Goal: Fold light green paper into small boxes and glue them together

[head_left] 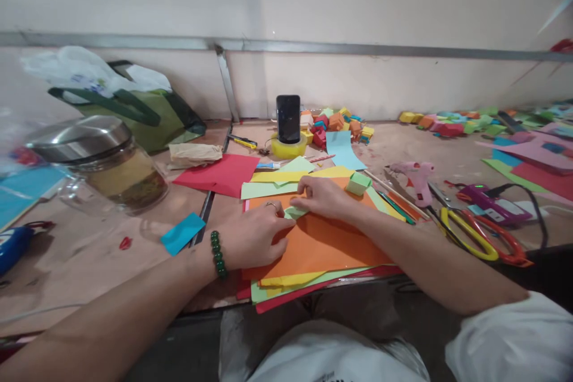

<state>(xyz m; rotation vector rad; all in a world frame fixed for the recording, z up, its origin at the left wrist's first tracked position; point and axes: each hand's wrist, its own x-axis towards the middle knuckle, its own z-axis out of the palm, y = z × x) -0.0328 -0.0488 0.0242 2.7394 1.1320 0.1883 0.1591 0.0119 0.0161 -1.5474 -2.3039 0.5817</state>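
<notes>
Single head-mounted view, looking forward and down from above the seated person's lap across a cluttered table [134,262] toward a pale wall [358,0]. Both forearms enter from the lower edge, close to the lens. Wide-angle distortion probably bends the outer margins, which appear blurred.

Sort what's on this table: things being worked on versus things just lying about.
In use: left hand, right hand, small green paper piece, orange sheet.
Lying about: glue gun, scissors, phone, glass jar, green bag.
</notes>
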